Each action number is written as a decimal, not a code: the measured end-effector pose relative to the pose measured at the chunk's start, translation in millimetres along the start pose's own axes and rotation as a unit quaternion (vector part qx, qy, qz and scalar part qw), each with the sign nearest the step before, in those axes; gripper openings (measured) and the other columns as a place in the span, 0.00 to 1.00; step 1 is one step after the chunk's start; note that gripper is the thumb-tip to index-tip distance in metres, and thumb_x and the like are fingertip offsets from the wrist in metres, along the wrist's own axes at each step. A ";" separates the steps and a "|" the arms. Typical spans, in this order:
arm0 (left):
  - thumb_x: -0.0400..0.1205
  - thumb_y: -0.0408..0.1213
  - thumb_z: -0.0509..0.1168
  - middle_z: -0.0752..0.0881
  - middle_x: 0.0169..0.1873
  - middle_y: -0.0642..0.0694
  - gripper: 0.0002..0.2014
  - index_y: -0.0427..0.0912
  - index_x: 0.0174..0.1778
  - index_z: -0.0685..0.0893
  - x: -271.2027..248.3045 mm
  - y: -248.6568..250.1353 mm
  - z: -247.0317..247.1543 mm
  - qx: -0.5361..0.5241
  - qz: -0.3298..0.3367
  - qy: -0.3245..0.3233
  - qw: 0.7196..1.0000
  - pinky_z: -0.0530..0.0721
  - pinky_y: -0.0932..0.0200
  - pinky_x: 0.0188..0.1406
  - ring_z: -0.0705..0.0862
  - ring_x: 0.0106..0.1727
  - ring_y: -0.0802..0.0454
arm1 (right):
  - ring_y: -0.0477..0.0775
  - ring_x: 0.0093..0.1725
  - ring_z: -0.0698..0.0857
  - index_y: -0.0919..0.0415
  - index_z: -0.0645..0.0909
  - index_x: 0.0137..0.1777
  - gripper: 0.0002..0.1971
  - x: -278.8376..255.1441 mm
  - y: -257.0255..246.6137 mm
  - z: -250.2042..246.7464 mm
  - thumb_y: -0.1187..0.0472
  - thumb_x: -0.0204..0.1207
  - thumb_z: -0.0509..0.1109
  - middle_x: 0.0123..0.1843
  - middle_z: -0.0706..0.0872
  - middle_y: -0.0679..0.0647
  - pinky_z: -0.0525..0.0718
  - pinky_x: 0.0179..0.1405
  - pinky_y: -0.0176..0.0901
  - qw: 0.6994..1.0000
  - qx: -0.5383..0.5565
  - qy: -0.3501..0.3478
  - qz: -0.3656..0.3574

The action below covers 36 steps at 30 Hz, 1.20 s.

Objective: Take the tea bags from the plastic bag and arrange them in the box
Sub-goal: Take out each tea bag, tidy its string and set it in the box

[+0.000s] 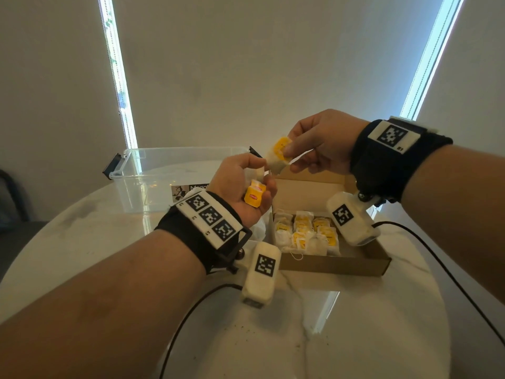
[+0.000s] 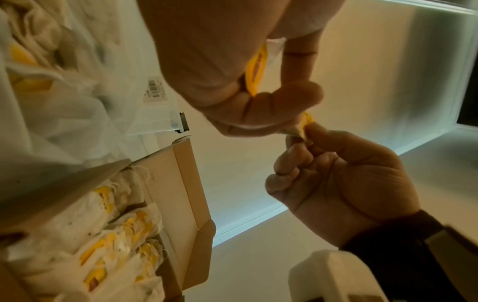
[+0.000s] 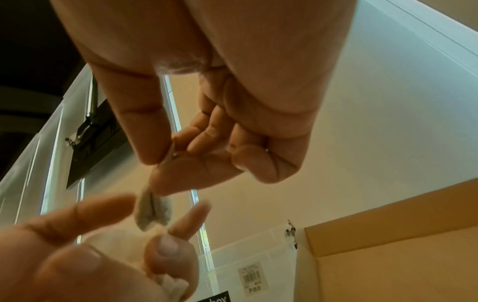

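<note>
Head view: cardboard box (image 1: 377, 262) on the surface, rows of tea bags (image 1: 303, 233) inside. Left hand (image 1: 243, 187) cups two bags; right hand (image 1: 319, 143) fingers pinch one tea bag (image 1: 277, 157) above the box — separate cleanly, lower flat into a gap.

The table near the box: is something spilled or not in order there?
Yes. Small dark specks lie scattered on the white table, in front of the cardboard box; they look like crumbs, perhaps tea, which I cannot confirm. Also one loose string hangs over the box's front wall. The tea bags inside stand roughly in rows.
</note>
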<state>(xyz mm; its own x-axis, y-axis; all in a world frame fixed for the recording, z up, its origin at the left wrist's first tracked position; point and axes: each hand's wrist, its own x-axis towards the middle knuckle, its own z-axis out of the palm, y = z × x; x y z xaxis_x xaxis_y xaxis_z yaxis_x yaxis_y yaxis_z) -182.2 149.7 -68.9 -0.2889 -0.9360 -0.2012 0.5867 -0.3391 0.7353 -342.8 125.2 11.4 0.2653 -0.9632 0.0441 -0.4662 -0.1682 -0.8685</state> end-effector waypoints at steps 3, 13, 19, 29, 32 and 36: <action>0.77 0.42 0.71 0.76 0.32 0.49 0.14 0.43 0.55 0.79 0.3 -3.4 4.2 0.083 0.007 -0.024 0.996 0.73 0.69 0.12 0.76 0.24 0.59 | 0.52 0.33 0.92 0.64 0.87 0.52 0.10 -0.1 0.1 -0.2 0.69 0.72 0.80 0.40 0.93 0.58 0.81 0.37 0.43 0.999 -0.053 -0.002 -0.003; 0.80 0.42 0.74 0.77 0.30 0.51 0.17 0.42 0.61 0.81 12.9 -24.9 16.0 0.220 0.063 0.074 0.971 0.70 0.69 0.13 0.72 0.20 0.62 | 0.50 0.37 0.93 0.58 0.88 0.55 0.11 -0.9 13.6 -9.2 0.62 0.73 0.81 0.43 0.95 0.54 0.83 0.42 0.46 0.992 -0.121 0.001 0.020; 0.83 0.46 0.70 0.79 0.29 0.50 0.14 0.40 0.59 0.84 17.7 -36.9 25.2 0.273 0.073 0.055 0.958 0.71 0.67 0.14 0.74 0.20 0.61 | 0.46 0.35 0.92 0.57 0.89 0.51 0.06 -6.2 31.2 -23.8 0.60 0.76 0.78 0.41 0.94 0.53 0.85 0.41 0.42 0.989 -0.144 0.002 0.011; 0.75 0.40 0.78 0.92 0.39 0.46 0.13 0.43 0.53 0.87 24.0 -44.9 27.9 0.291 0.160 0.115 0.936 0.76 0.64 0.19 0.84 0.25 0.58 | 0.48 0.37 0.93 0.63 0.89 0.51 0.07 -19.3 41.7 -43.8 0.71 0.73 0.78 0.41 0.94 0.56 0.89 0.39 0.39 0.995 -0.093 0.013 -0.034; 0.80 0.41 0.75 0.91 0.37 0.46 0.10 0.42 0.54 0.87 24.6 -46.9 29.0 0.279 0.146 0.105 0.943 0.77 0.64 0.19 0.83 0.24 0.58 | 0.49 0.38 0.94 0.61 0.89 0.51 0.08 -18.8 44.9 -47.5 0.68 0.73 0.79 0.42 0.94 0.55 0.89 0.43 0.43 0.993 -0.112 0.021 -0.031; 0.84 0.42 0.69 0.86 0.34 0.48 0.10 0.41 0.57 0.84 22.6 -43.7 26.5 0.273 0.116 0.107 0.949 0.74 0.67 0.16 0.79 0.22 0.60 | 0.48 0.36 0.93 0.53 0.86 0.51 0.12 -13.6 57.7 -56.4 0.66 0.72 0.81 0.43 0.93 0.53 0.89 0.43 0.44 0.981 -0.186 0.050 0.005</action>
<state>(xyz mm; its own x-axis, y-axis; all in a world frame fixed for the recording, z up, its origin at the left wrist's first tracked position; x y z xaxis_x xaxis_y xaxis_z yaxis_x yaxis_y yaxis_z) -234.4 145.9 -88.5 -0.0052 -0.9970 -0.0771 0.1204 -0.0771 0.9897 -420.9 116.7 -11.5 0.1834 -0.9779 0.1003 -0.7493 -0.2051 -0.6296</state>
